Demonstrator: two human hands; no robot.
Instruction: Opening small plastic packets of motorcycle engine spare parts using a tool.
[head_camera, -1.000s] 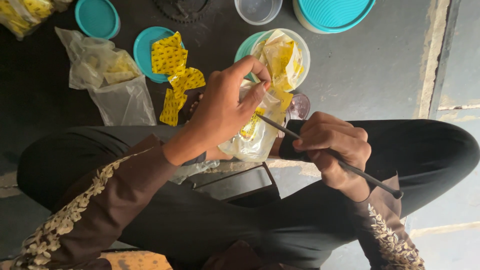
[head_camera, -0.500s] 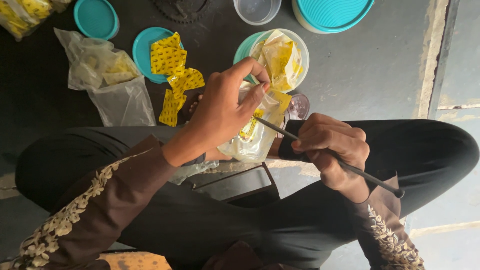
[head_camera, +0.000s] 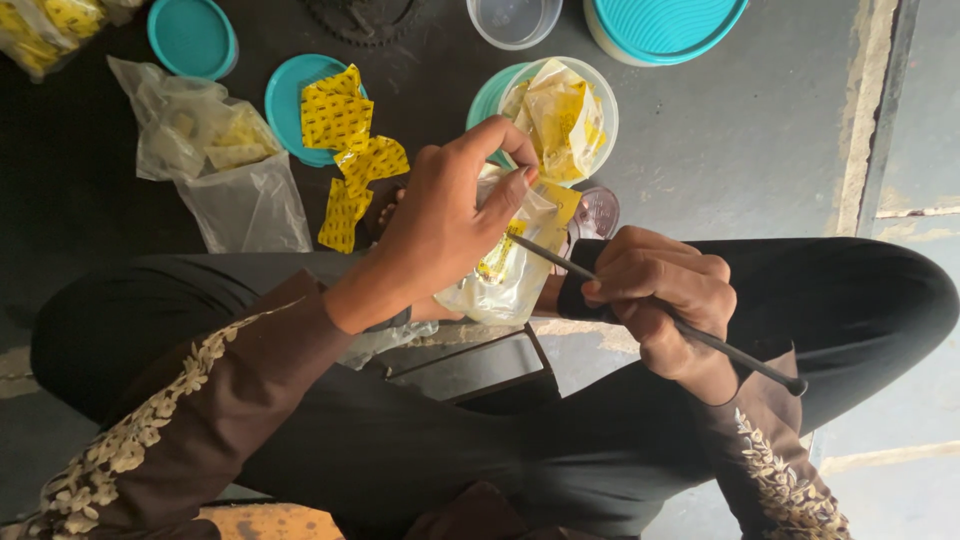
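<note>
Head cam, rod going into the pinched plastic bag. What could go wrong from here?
1. The thin dark rod in the right hand points its tip at the clear plastic bag; a push may tear the film.
2. The tip lies close to the left hand fingers pinching the bag, so a slip could jab them.
3. The bag is held over the lap, so contents might spill onto the dark trousers.

On the grey floor (head_camera: 720, 150) lie two teal lids (head_camera: 192, 38), with torn yellow wrappers (head_camera: 345, 150) spilling over one. A crumpled clear plastic bag (head_camera: 225, 165) sits beside them. A clear empty tub (head_camera: 515, 20) and a large teal-lidded container (head_camera: 665, 25) stand at the top edge.
</note>
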